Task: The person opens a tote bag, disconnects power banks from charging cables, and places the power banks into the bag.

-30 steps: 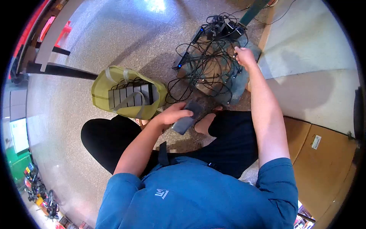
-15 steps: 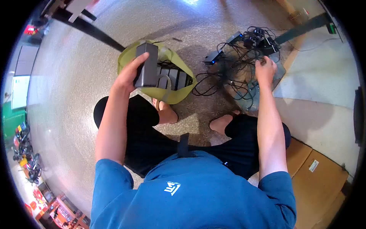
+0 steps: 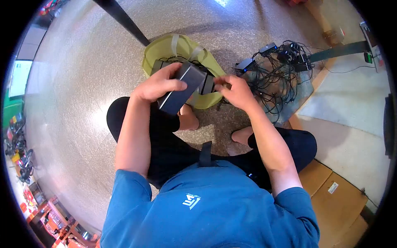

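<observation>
My left hand (image 3: 159,84) grips a dark grey rectangular block (image 3: 182,93), thumb on top and fingers around its far side, tilted above an open yellow-green bag (image 3: 159,47). More grey blocks (image 3: 208,85) stand inside the bag, with thin black cables among them. My right hand (image 3: 235,93) hovers at the bag's right rim, a short gap from the held block. Its fingers point left, slightly bent and apart, and nothing shows between them; the fingertips are a little blurred.
A tangle of black cables (image 3: 275,89) lies on the floor to the right. Small boxes (image 3: 246,65) with blue lights sit by it. Dark table legs (image 3: 124,22) rise behind. Flat cardboard (image 3: 337,198) lies at lower right. My feet (image 3: 188,118) are close to the bag.
My right hand has left the cable tangle and moved left to the bag. My left hand has brought the block right and lower, turning it. The view has shifted slightly.
</observation>
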Demonstrator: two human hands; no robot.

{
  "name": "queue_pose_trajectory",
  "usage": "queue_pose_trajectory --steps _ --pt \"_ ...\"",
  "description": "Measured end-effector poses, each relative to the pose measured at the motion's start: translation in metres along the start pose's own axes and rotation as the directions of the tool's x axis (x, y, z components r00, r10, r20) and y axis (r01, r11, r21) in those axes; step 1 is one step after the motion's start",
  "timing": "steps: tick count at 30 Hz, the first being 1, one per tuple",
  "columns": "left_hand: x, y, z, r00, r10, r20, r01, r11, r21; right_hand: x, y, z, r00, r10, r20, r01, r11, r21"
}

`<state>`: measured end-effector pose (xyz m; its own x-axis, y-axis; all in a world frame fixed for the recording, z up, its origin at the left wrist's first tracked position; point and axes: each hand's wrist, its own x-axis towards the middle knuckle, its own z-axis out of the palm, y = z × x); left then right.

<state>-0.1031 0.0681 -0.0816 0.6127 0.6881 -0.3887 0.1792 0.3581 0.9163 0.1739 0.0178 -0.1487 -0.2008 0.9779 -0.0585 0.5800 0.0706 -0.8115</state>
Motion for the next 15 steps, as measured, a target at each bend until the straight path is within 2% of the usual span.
queue_pose_trajectory --steps 1,2,4,6,8,10,12,14,15 --pt "0.008 -0.010 -0.001 0.997 -0.027 -0.075 0.024 0.999 -0.032 0.002 0.003 0.001 0.985 0.152 0.077 -0.164 0.968 0.190" --pt "0.017 -0.017 0.001 0.989 -0.091 -0.118 0.071 0.984 -0.165 0.004 0.007 0.003 0.943 0.282 0.179 -0.329 0.874 0.357" --pt "0.040 -0.031 0.009 0.958 -0.230 -0.170 0.141 0.897 -0.418 0.008 0.021 0.015 0.957 0.277 0.083 -0.288 0.944 0.162" --pt "0.068 -0.064 0.007 0.928 -0.331 -0.173 0.235 0.877 -0.419 0.013 0.035 0.038 0.959 0.284 0.018 -0.284 0.959 -0.001" --pt "0.093 -0.099 0.008 0.901 -0.393 -0.183 0.297 0.867 -0.400 0.019 0.052 0.060 0.962 0.270 0.035 -0.263 0.956 -0.126" --pt "0.112 -0.130 0.013 0.886 -0.420 -0.197 0.331 0.869 -0.368 0.029 0.067 0.079 0.878 0.463 0.125 -0.451 0.886 -0.109" --pt "0.127 -0.155 0.017 0.859 -0.461 -0.222 0.385 0.868 -0.313 0.034 0.065 0.074 0.847 0.428 0.314 -0.347 0.894 -0.284" --pt "0.144 -0.184 0.023 0.837 -0.496 -0.232 0.432 0.859 -0.275 0.041 0.066 0.070 0.778 0.485 0.399 -0.359 0.865 -0.350" --pt "0.153 -0.199 0.026 0.828 -0.509 -0.234 0.449 0.853 -0.268 0.048 0.066 0.068 0.740 0.544 0.396 -0.431 0.835 -0.343"
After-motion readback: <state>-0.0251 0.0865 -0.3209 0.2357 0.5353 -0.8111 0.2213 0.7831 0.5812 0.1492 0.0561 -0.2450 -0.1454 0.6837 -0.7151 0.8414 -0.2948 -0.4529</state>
